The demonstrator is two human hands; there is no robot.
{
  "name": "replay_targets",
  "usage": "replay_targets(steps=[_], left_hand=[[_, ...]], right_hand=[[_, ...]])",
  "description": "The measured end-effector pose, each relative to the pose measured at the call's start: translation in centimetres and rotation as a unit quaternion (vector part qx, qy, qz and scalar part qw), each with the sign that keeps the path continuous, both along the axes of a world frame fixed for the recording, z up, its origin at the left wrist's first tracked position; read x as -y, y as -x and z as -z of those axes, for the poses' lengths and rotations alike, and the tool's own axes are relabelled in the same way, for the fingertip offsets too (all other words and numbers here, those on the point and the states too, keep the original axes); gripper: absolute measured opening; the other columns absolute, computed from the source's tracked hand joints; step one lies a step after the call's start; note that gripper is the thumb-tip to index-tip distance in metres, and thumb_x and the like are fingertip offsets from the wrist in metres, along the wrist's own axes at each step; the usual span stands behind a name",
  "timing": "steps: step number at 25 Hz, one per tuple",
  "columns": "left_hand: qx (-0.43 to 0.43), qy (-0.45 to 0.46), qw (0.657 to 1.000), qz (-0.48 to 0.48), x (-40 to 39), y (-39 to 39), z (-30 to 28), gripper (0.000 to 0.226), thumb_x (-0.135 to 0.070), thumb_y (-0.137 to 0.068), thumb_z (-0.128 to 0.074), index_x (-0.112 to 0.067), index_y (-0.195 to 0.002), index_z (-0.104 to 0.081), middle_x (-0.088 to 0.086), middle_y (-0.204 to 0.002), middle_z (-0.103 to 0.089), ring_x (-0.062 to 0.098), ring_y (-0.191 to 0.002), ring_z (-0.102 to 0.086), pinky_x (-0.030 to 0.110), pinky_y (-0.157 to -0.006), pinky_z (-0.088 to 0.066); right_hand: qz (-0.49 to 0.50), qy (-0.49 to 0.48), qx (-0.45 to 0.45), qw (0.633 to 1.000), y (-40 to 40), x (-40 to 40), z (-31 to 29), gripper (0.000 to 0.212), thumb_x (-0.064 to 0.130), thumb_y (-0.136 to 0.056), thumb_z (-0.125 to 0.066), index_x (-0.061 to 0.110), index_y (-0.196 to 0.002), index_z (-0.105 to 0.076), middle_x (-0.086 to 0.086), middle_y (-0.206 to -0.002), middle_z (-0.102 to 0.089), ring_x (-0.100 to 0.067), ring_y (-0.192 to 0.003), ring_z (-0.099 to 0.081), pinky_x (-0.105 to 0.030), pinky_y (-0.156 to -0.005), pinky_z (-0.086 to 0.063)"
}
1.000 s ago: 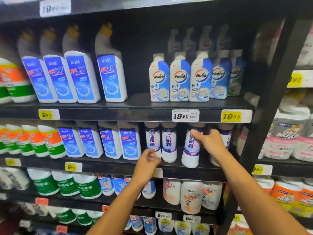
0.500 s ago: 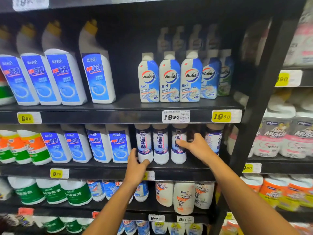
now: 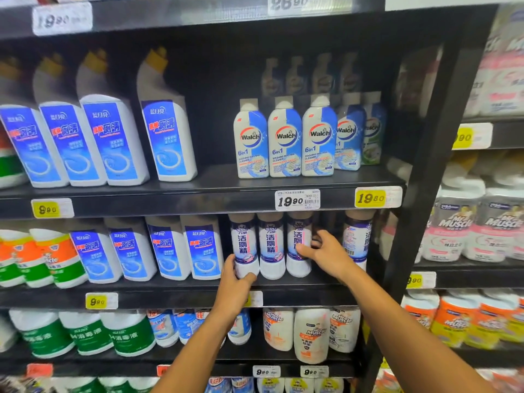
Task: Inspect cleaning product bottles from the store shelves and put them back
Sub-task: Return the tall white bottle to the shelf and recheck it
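Three white bottles with purple-blue labels stand side by side on the middle shelf (image 3: 283, 285). My left hand (image 3: 235, 282) wraps around the base of the leftmost bottle (image 3: 244, 245), thumb in front and fingers on its left side. The middle bottle (image 3: 271, 248) is untouched. My right hand (image 3: 326, 253) holds the third bottle (image 3: 296, 239) from its right side, thumb across the label and fingers behind it. All three bottles are upright and touch each other.
A fourth bottle of the same kind (image 3: 357, 239) stands apart at the right, past a gap. Blue-labelled bottles (image 3: 202, 248) crowd the left. Walch bottles (image 3: 283, 140) fill the shelf above. A black upright post (image 3: 419, 194) bounds the bay on the right.
My right hand has set the tilted third bottle upright against the row. My left hand has risen from the shelf edge and closed on the leftmost bottle's base.
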State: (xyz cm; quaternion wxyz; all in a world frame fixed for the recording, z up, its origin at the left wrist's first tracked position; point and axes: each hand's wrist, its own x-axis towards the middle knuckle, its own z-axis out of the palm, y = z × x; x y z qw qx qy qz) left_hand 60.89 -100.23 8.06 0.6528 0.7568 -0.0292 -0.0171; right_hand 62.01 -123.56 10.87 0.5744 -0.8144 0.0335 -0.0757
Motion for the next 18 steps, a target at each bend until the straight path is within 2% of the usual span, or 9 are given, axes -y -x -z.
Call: replay_targets(steps=[2,4,6,7,9,10,12,15,18], left_hand=[[0.002,-0.004,1.000,-0.008,0.1,0.3,0.0,0.053,-0.008,-0.092,-0.061,-0.025,-0.138,-0.040,-0.005,-0.131,-0.051,0.013,-0.118,-0.052,0.031,-0.097,-0.043],[0.029,-0.009,0.999,-0.038,0.6,0.9,0.0,0.054,-0.008,-0.092,-0.061,-0.022,-0.140,-0.040,-0.006,-0.133,-0.047,0.009,-0.118,-0.048,0.021,-0.093,-0.042],[0.057,-0.011,0.997,-0.056,1.4,1.7,-0.1,0.050,-0.007,-0.091,-0.060,-0.022,-0.137,-0.044,-0.010,-0.131,-0.045,0.001,-0.110,-0.047,0.003,-0.081,-0.038],[0.064,-0.010,0.997,-0.047,1.9,1.9,0.0,0.047,-0.006,-0.091,-0.059,-0.023,-0.134,-0.047,-0.011,-0.129,-0.047,-0.003,-0.106,-0.048,-0.001,-0.074,-0.038],[0.059,-0.005,0.998,-0.005,2.8,2.3,0.0,0.040,-0.006,-0.091,-0.058,-0.025,-0.126,-0.054,-0.008,-0.124,-0.055,-0.003,-0.106,-0.053,0.003,-0.072,-0.042],[0.053,-0.004,0.999,0.011,3.2,2.5,-0.1,0.037,-0.006,-0.091,-0.059,-0.025,-0.122,-0.056,-0.005,-0.121,-0.058,0.001,-0.107,-0.055,0.008,-0.076,-0.043],[0.037,-0.003,0.999,0.025,3.6,2.8,0.0,0.033,-0.006,-0.091,-0.058,-0.026,-0.117,-0.059,-0.002,-0.116,-0.062,0.009,-0.106,-0.059,0.016,-0.078,-0.045],[0.015,-0.005,0.999,0.040,3.8,3.5,0.3,0.033,-0.004,-0.090,-0.059,-0.034,-0.104,-0.059,-0.003,-0.111,-0.063,0.007,-0.101,-0.059,0.019,-0.079,-0.046],[-0.002,-0.004,0.999,0.050,3.8,4.5,0.2,0.034,-0.002,-0.089,-0.058,-0.035,-0.098,-0.059,-0.008,-0.108,-0.063,0.005,-0.100,-0.059,0.024,-0.082,-0.049]], right_hand=[[-0.002,0.014,-0.006,1.000,0.6,0.1,0.1,0.043,0.019,-0.088,-0.074,0.014,-0.122,-0.048,-0.002,-0.134,-0.055,-0.013,-0.119,-0.054,-0.029,-0.098,-0.047],[0.004,0.022,-0.008,1.000,1.5,0.1,0.0,0.056,0.020,-0.088,-0.074,0.010,-0.136,-0.046,-0.002,-0.136,-0.052,-0.019,-0.126,-0.051,-0.039,-0.107,-0.044],[0.041,0.029,0.022,0.999,2.9,0.4,-0.2,0.051,0.020,-0.089,-0.073,0.013,-0.135,-0.051,0.002,-0.123,-0.058,-0.017,-0.114,-0.057,-0.033,-0.098,-0.048],[0.085,0.027,0.061,0.994,3.7,0.7,-0.2,0.036,0.020,-0.090,-0.071,0.018,-0.124,-0.059,0.004,-0.111,-0.064,-0.013,-0.103,-0.061,-0.028,-0.089,-0.050],[0.210,0.019,0.156,0.965,5.6,1.4,-0.1,0.007,0.022,-0.091,-0.067,0.028,-0.095,-0.064,0.008,-0.088,-0.067,-0.002,-0.080,-0.061,-0.021,-0.074,-0.050],[0.267,0.009,0.193,0.944,6.4,1.6,0.0,0.008,0.022,-0.092,-0.065,0.029,-0.092,-0.061,0.009,-0.088,-0.066,-0.001,-0.079,-0.061,-0.022,-0.073,-0.050],[0.312,0.000,0.219,0.924,7.2,1.6,0.1,0.016,0.021,-0.093,-0.063,0.024,-0.107,-0.056,0.004,-0.105,-0.060,-0.003,-0.089,-0.059,-0.025,-0.079,-0.049],[0.297,0.034,0.172,0.939,6.3,1.5,0.0,0.046,0.020,-0.092,-0.066,0.011,-0.132,-0.045,-0.006,-0.127,-0.052,-0.021,-0.108,-0.057,-0.031,-0.086,-0.047],[0.288,0.036,0.109,0.951,4.7,2.6,-0.6,0.049,0.016,-0.089,-0.069,0.004,-0.129,-0.043,-0.016,-0.127,-0.056,-0.033,-0.113,-0.056,-0.032,-0.085,-0.043]])
